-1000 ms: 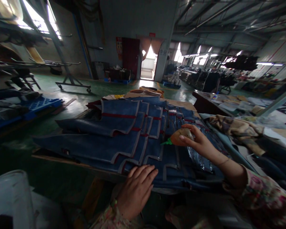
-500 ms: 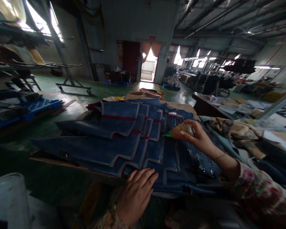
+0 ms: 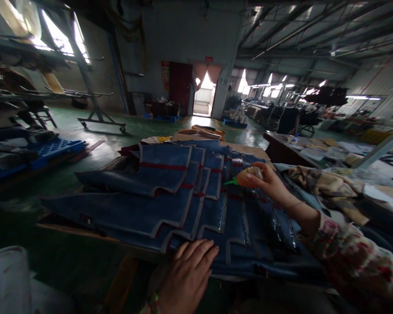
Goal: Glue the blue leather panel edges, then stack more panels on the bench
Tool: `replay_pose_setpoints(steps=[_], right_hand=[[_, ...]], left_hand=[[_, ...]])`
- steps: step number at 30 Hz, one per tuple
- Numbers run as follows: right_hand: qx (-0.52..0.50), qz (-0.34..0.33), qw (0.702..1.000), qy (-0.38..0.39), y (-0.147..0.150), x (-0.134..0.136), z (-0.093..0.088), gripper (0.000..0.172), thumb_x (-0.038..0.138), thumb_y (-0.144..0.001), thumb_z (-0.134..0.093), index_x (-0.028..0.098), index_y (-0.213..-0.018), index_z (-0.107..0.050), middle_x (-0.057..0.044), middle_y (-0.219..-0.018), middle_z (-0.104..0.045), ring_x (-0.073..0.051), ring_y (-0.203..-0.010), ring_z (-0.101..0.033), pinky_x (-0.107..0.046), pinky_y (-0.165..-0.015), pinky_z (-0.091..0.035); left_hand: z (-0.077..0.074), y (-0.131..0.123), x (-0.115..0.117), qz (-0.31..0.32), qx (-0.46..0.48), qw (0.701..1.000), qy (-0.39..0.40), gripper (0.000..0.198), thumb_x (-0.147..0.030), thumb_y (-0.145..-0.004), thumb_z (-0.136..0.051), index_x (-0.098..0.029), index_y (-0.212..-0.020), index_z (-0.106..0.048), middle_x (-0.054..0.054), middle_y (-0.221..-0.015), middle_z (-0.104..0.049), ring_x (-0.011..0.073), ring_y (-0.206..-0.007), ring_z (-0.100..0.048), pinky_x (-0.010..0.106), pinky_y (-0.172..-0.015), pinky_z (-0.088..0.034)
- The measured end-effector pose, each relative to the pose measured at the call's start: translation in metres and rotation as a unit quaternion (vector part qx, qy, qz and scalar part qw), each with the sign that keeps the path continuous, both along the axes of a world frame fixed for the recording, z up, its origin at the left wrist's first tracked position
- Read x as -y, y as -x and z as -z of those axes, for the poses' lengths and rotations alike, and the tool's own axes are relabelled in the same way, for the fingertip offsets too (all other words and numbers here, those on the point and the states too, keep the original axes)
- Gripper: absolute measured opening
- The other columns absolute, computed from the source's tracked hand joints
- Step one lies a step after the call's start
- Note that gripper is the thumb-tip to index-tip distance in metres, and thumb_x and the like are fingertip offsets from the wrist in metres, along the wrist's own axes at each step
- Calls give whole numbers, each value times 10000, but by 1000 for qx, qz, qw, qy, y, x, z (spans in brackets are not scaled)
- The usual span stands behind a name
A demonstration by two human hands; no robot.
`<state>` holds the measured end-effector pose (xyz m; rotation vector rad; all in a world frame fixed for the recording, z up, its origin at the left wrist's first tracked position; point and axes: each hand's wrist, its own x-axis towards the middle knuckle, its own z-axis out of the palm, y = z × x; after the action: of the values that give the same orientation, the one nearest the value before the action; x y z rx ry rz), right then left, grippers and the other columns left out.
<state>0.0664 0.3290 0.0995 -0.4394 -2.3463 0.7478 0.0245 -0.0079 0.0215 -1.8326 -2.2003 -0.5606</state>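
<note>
- Bottle (image 3: 245, 178) with green tip (image 3: 230, 181) is over the blue pieces (image 3: 167, 174); I cannot tell if the tip touches them.
- The right hand (image 3: 270, 183) grasps this bottle, and the tip points to the left.
- The left hand (image 3: 189, 274) is released, its fingers laid at the near edge of the pieces.
- Shiny strips (image 3: 222, 218) run along some pieces.

Open air lies above the overlapping dark-blue sheets with grey borders (image 3: 163, 205), between the left hand (image 3: 190, 272) at their near edge and the right hand (image 3: 269, 182), whose amber, green-nozzled squeeze bottle (image 3: 245, 177) blocks low passage farther right. Crumpled tan patterned cloth (image 3: 327, 181) crowds the right side.
</note>
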Motion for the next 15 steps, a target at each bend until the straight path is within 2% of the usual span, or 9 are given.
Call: replay_pose_setpoints(steps=[9, 15], right_hand=[[-26, 29, 998, -40, 28, -33, 3, 525, 565, -722, -580, 197, -1087, -499, -70, -1010, -534, -229, -957, -519, -427, -877, -420], [-36, 55, 998, -20, 43, -48, 6, 568, 579, -710, -579, 171, -1096, -501, -78, -971, -553, -228, -926, -531, -431, -856, -425]], left_hand=[[3, 5, -2, 5, -64, 997, -31, 466, -118, -834, -444, -224, -1288, -431, -13, -1250, -551, 129, -1123, -482, 262, -928, -396], [0, 7, -5, -5, -94, 992, -84, 322, -286, -909, -411, -254, -1212, -516, -61, -1190, -595, 99, -1066, -503, 218, -905, -368]])
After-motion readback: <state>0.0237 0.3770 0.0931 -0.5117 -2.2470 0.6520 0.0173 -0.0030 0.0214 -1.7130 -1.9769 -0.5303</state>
